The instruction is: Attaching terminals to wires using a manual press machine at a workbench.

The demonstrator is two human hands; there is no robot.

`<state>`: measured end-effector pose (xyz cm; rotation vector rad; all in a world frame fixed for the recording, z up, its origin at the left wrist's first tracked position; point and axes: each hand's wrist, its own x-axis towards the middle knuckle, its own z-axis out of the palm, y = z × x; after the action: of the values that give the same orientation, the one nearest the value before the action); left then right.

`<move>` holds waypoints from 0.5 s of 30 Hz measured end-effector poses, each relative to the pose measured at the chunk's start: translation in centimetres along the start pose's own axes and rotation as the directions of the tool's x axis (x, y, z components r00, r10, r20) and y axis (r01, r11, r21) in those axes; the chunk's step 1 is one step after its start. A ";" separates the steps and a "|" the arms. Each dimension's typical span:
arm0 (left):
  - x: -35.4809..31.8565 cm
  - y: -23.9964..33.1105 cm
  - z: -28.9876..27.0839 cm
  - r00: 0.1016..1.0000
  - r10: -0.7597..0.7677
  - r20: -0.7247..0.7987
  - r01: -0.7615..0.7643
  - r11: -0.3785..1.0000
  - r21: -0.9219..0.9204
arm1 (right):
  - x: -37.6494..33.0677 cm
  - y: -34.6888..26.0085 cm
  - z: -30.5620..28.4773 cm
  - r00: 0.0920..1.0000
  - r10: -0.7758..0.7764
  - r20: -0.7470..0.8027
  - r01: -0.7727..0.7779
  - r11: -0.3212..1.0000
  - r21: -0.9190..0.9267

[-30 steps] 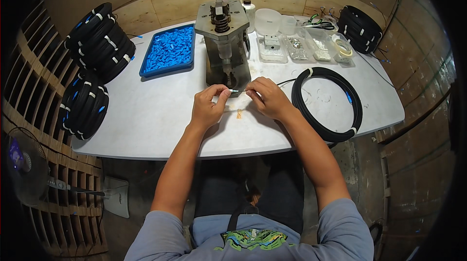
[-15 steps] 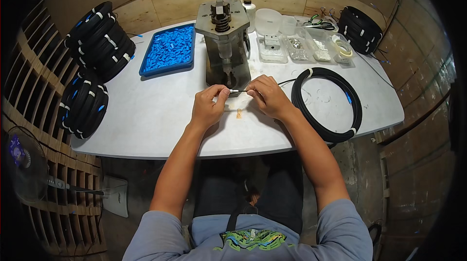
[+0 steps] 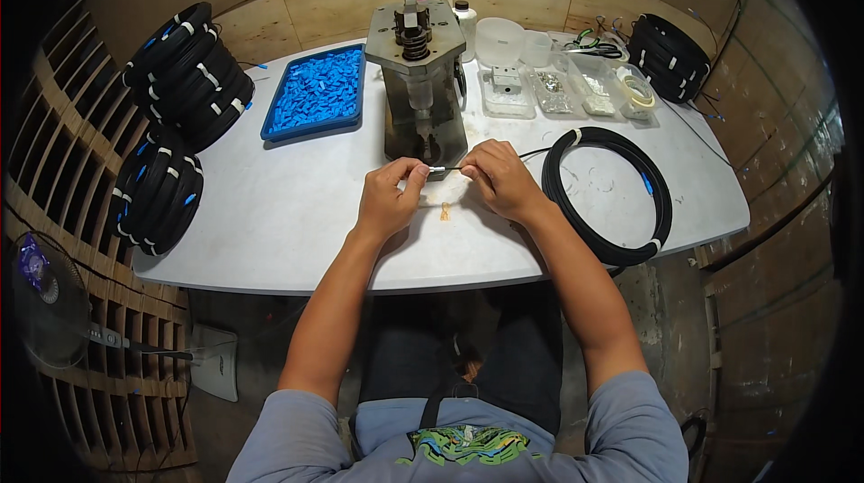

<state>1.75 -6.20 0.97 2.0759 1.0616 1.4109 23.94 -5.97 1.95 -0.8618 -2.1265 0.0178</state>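
Between my hands, just in front of the metal press, lies the end of a black cable with a small silver metal sleeve on it. My left hand pinches the sleeve between thumb and fingers. A short way to the right, my right hand is closed on the cable. From there the cable runs on to a large black coil lying on the right of the table, bound with white ties. The fingers partly hide the sleeve and the cable tip.
A blue tray full of small blue pieces lies left of the press. Stacked black coils stand at far left, more coils at back right. Clear plastic boxes of small parts, a white bottle and pliers line the back.
The hands keep their grip on the sleeve and cable almost in place. The whole view has shifted slightly; nothing has been let go or picked up.
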 end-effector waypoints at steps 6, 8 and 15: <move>-0.1 -0.2 0.1 1.000 0.014 -0.025 -0.014 1.000 -0.017 | -0.1 0.1 0.4 1.000 -0.010 -0.028 0.010 1.000 0.003; -0.1 -0.2 0.1 1.000 0.003 -0.026 -0.004 0.999 -0.035 | -0.1 0.0 0.3 1.000 -0.003 -0.025 0.003 1.000 -0.003; 0.0 0.1 0.0 1.000 -0.010 -0.011 0.009 1.000 -0.014 | 0.0 -0.4 0.1 0.998 0.003 -0.060 -0.003 1.000 -0.014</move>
<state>1.76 -6.32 1.07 2.0525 1.0615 1.4232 23.62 -6.28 1.98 -0.8634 -2.0715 -0.0213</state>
